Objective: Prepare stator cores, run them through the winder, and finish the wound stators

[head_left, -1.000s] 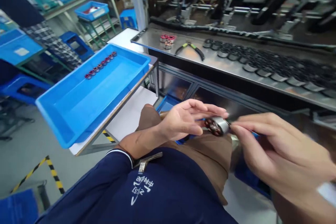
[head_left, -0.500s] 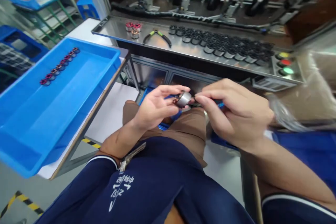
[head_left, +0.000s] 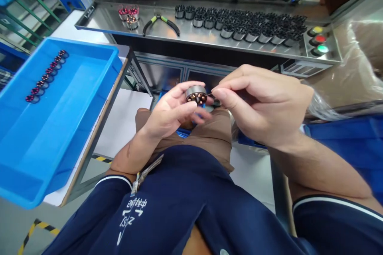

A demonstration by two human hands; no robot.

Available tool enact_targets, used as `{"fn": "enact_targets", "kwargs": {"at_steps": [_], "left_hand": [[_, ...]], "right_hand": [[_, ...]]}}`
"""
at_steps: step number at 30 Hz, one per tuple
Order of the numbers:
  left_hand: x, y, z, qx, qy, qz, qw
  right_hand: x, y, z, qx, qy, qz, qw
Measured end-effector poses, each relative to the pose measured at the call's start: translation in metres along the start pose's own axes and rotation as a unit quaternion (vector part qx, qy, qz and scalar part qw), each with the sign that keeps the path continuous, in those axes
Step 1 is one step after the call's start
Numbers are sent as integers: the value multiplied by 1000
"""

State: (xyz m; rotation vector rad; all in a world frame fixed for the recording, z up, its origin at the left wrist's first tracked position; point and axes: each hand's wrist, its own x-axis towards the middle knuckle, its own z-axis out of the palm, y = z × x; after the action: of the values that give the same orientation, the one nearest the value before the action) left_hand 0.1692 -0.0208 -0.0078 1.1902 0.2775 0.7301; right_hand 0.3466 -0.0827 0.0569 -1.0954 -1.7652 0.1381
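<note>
A round metal part (head_left: pixel 196 94) with copper windings showing on its lower face is held between the thumb and fingers of my left hand (head_left: pixel 172 109). Some fingers of that hand are blurred below the part. Just right of it, my right hand (head_left: pixel 263 103) pinches a thin wire (head_left: pixel 210 94) between thumb and forefinger, close to the part's edge. Both hands are above my lap.
A blue tray (head_left: pixel 74 127) at left holds a row of wound parts (head_left: pixel 48 76). On the metal bench (head_left: pixel 104 18) lie three wound parts (head_left: pixel 131 23), green-black pliers (head_left: pixel 160 19), many black-topped parts (head_left: pixel 239 34), and a button box (head_left: pixel 321 44).
The round part has turned, so its copper windings now face me. Both hands have risen slightly in view, and my head view has shifted. My right hand is still pinching beside the part.
</note>
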Motion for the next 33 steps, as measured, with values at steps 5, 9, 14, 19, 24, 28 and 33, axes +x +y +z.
{"fn": "enact_targets", "kwargs": {"at_steps": [5, 9, 14, 19, 24, 28, 33], "left_hand": [[6, -7, -5, 116, 73, 128, 982], [14, 1, -5, 43, -97, -76, 991], [5, 3, 1, -13, -73, -95, 993], [0, -12, 3, 24, 63, 92, 994], [3, -17, 3, 15, 66, 116, 991], [2, -14, 4, -7, 50, 74, 996], [6, -13, -2, 35, 100, 159, 982]], "right_hand": [[-1, 2, 5, 67, 21, 18, 997], [1, 7, 9, 99, -8, -7, 995], [-3, 10, 8, 61, 21, 1, 998], [-5, 11, 11, 59, 51, 6, 997], [-2, 15, 13, 107, 45, -4, 993], [-4, 15, 13, 93, 52, 34, 994], [-15, 0, 19, 123, 96, 162, 974]]}}
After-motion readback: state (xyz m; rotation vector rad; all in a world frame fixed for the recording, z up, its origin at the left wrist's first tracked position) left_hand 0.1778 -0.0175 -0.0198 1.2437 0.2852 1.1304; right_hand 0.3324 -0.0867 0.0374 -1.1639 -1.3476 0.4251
